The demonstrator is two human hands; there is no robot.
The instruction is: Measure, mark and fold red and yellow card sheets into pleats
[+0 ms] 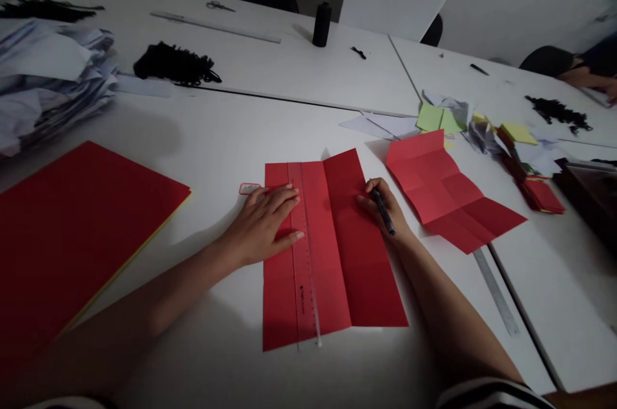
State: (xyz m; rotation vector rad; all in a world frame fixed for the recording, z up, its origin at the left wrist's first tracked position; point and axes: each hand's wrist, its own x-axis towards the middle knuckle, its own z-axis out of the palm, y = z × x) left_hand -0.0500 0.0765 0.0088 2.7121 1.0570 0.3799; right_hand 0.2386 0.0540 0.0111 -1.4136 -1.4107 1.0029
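Striped sleeve (491, 394) lies below-right of the creased red sheet (332, 254) on the white table (250, 119); left hand (263, 229), spread, presses a clear ruler (305, 267) onto it, presumably steadying; right hand (396, 215), curled round a pen (383, 211), overlaps the sheet's right edge.

Mid-frame, a sheet (369, 280) lies on the table (226, 345), a ruler (304, 293) lengthwise along its left part. The left hand (260, 226) lies across the ruler's left edge; the right hand (395, 209), with a pen (384, 215), is at the sheet's right edge. Right of that lies a second sheet (438, 187). A sheet stack (87, 222) occupies the lower left, before a paper heap (58, 74); scissors (219, 6) lie at upper left, left of a cylinder (322, 24).
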